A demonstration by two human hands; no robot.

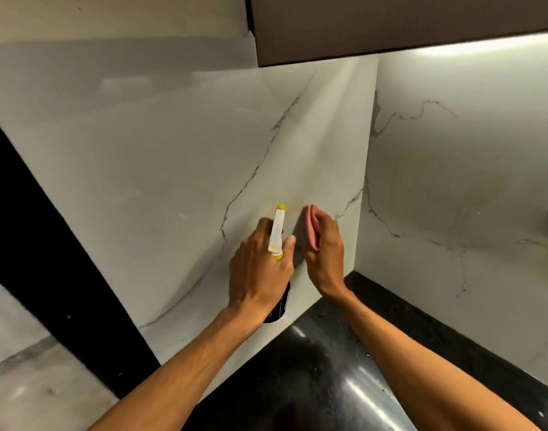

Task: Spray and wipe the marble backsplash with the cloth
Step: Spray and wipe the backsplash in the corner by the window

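The white marble backsplash (160,157) with grey veins fills the middle of the view and turns a corner to a second panel on the right. My left hand (257,272) grips a spray bottle (277,231) with a white head and yellow nozzle, its dark body hanging below my palm. The nozzle points up at the marble. My right hand (324,259) holds a folded pink cloth (313,227) pressed against the marble just right of the bottle, near the corner edge. A faint yellowish smear shows on the stone above both hands.
A glossy black countertop (322,362) runs below the backsplash, with a few water drops. A brown cabinet (390,23) overhangs at the top, lit underneath. A black vertical strip (42,244) and grey floor lie to the left.
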